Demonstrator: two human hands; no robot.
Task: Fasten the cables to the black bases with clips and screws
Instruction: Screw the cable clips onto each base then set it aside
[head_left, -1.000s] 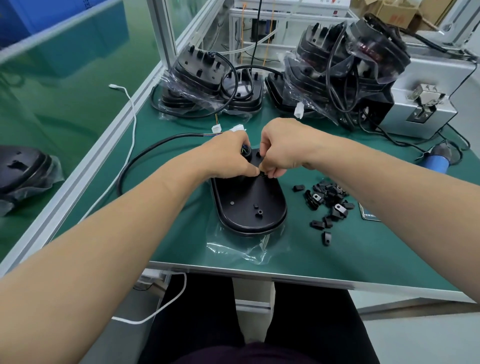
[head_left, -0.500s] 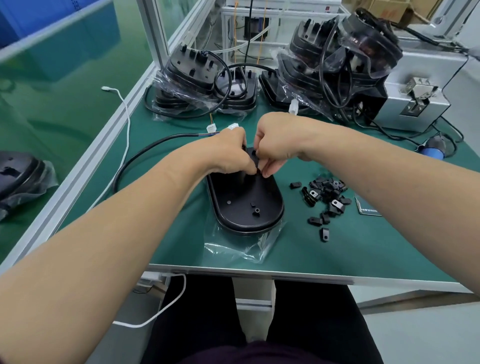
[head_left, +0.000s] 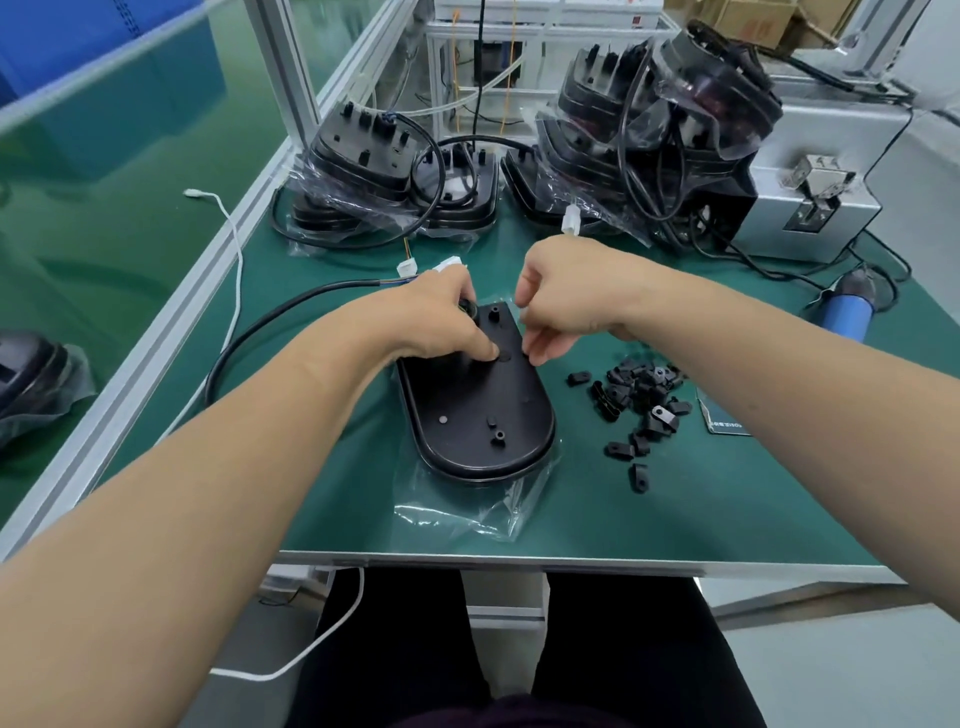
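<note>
A black oval base (head_left: 478, 415) lies on a clear plastic bag (head_left: 467, 514) in the middle of the green mat. A black cable (head_left: 249, 343) curves in from the left to the base's far left corner, its white connectors (head_left: 408, 268) lying just beyond. My left hand (head_left: 436, 322) grips the cable end at that corner, with the thumb pressed on the base. My right hand (head_left: 566, 306) hovers just off the base's far right edge with its fingers loosely curled and nothing seen in them. A pile of small black clips (head_left: 639, 395) lies to the right of the base.
Bagged stacks of black bases with cables stand at the back left (head_left: 363, 171) and back centre (head_left: 649, 130). A grey metal screw feeder (head_left: 810, 208) sits at the back right, a blue-handled tool (head_left: 844, 312) in front of it. A white cable (head_left: 234, 244) hangs over the left rail.
My right hand has come off the spot on the base where it was pinching beside the left hand and shifted a little right. The left hand stays on the cable end.
</note>
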